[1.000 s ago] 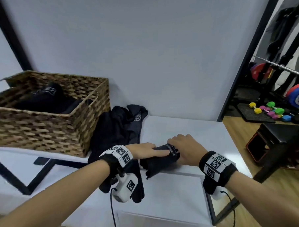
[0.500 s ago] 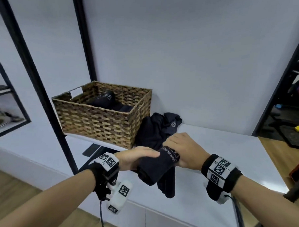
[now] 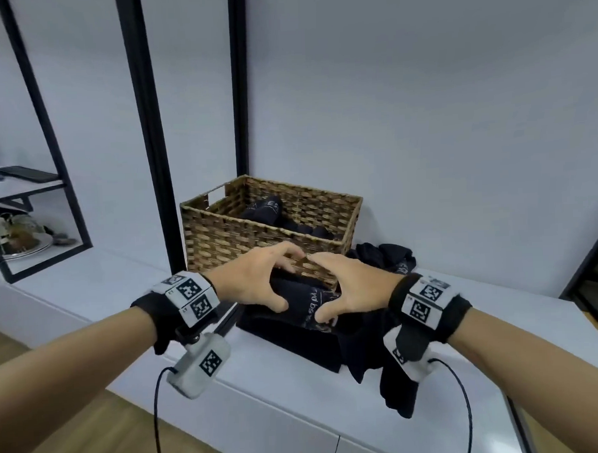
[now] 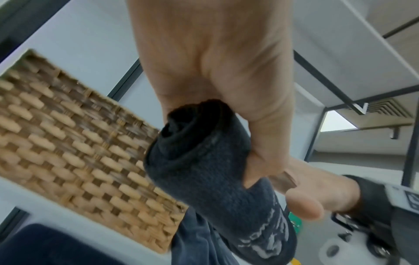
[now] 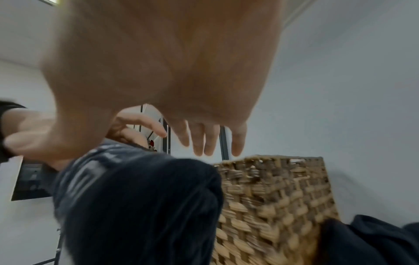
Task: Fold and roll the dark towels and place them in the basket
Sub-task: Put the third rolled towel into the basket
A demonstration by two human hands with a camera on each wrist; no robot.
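White counter [image 3: 191, 292], wicker basket [image 3: 243, 242]

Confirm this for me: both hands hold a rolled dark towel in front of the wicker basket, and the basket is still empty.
One thing is wrong: the basket is not empty. The head view shows dark towels already lying inside it. The rest stands: the left hand and the right hand hold the rolled dark towel in front of the basket.
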